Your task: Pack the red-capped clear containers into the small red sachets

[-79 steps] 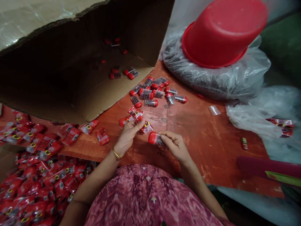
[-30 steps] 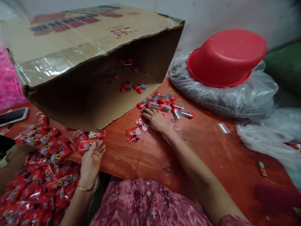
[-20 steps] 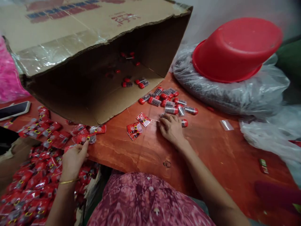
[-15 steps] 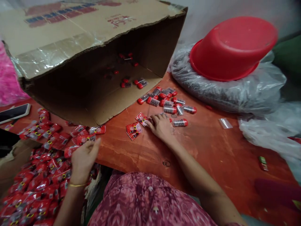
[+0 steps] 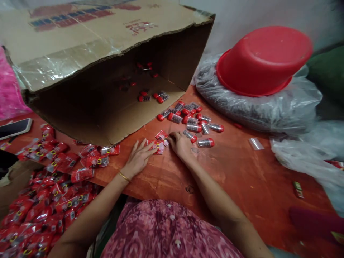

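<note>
My left hand [image 5: 138,158] lies on the table with its fingers stretched and spread, the tips resting on flat red printed packets [image 5: 159,149]. My right hand [image 5: 182,146] is beside the same packets, its fingers curled down and pressed together at their right edge. What those fingers hold, if anything, is hidden. Just right of that hand lie small clear tubes with red caps and dark round contents, one of them a single tube [image 5: 206,142]. More of these make a loose pile [image 5: 192,118] behind it.
A large cardboard box [image 5: 113,134] on its side holds several capped tubes. Filled red packets [image 5: 45,215] heap at lower left. A phone [image 5: 16,128] lies far left. An upturned red basin [image 5: 264,64] sits on a stuffed plastic bag [image 5: 242,113]. A clear sleeve [image 5: 256,144] lies right.
My left hand has moved right from beside the filled packets onto the flat packets, its fingers spreading. My right hand has shifted slightly left, its fingers curling in and uncovering a tube.
</note>
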The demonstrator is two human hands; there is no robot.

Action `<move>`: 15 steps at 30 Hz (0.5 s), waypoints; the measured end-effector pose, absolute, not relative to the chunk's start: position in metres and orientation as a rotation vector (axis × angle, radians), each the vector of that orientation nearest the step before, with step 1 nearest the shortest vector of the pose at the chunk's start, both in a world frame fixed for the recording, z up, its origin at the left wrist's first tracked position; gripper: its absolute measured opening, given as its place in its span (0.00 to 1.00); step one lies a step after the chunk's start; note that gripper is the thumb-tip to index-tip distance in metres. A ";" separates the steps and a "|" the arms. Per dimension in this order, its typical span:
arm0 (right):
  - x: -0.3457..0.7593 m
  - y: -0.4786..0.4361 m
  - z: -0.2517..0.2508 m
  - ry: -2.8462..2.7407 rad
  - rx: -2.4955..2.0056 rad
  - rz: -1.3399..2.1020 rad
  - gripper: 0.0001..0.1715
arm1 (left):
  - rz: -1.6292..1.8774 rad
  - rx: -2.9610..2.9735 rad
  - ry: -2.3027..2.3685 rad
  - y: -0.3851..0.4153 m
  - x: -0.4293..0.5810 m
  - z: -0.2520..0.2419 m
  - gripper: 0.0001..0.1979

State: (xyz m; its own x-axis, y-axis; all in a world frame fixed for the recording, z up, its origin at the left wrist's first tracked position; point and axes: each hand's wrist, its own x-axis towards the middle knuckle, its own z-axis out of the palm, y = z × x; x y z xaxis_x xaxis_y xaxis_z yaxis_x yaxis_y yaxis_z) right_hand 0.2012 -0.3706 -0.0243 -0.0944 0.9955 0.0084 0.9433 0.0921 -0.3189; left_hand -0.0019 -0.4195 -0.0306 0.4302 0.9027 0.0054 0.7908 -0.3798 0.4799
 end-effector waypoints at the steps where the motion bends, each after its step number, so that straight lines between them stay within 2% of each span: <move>1: 0.199 -0.370 -0.023 -2.145 -1.971 0.326 0.20 | 0.363 2.296 1.419 -0.418 -0.005 -0.029 0.20; 3: 0.196 -0.370 -0.022 -2.162 -2.002 0.317 0.21 | 0.341 2.311 1.398 -0.417 -0.008 -0.027 0.19; 9: 0.186 -0.365 -0.020 -2.240 -2.075 0.380 0.15 | 0.355 2.268 1.441 -0.427 -0.005 -0.026 0.18; 15: 0.187 -0.364 -0.016 -2.263 -2.170 0.294 0.16 | 0.359 2.283 1.509 -0.421 -0.001 -0.032 0.17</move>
State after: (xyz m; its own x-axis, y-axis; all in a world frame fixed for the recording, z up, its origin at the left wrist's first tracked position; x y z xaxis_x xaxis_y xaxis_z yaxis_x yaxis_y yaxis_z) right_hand 0.1871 -0.3640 -0.0162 -0.0505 0.9897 -0.1342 0.9911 0.0330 -0.1292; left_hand -0.0007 -0.4210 -0.0324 0.3912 0.9203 0.0043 0.8234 -0.3520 0.4451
